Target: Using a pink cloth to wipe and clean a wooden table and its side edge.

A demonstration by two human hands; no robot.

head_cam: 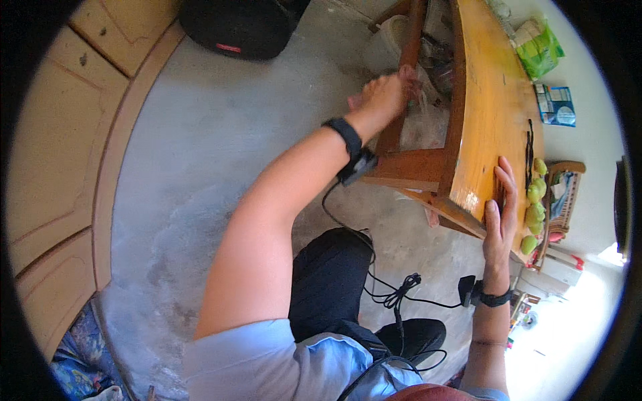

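Observation:
My left hand (382, 97) is stretched out low beside the wooden table's lower rail (414, 37). It is blurred, its fingers look curled, and whether they grip anything is unclear. Clear plastic bags (425, 123) lie under the tabletop close to it. My right hand (501, 210) rests on the near end of the yellow wooden tabletop (484, 100), fingers spread and holding nothing. Several green fruits (535, 213) and a black cord-like strip (529, 145) lie just beyond it. Both wrists wear black bands with small devices, joined to a black cable (401, 293).
A whitish bucket (393, 37) stands under the table. Green packaging (541, 50) and a blue packet (555, 105) lie along the table's far side. A wooden chair (567, 200) stands beyond. A black object (246, 27) sits on the concrete floor (200, 125), near wooden cabinets (60, 150).

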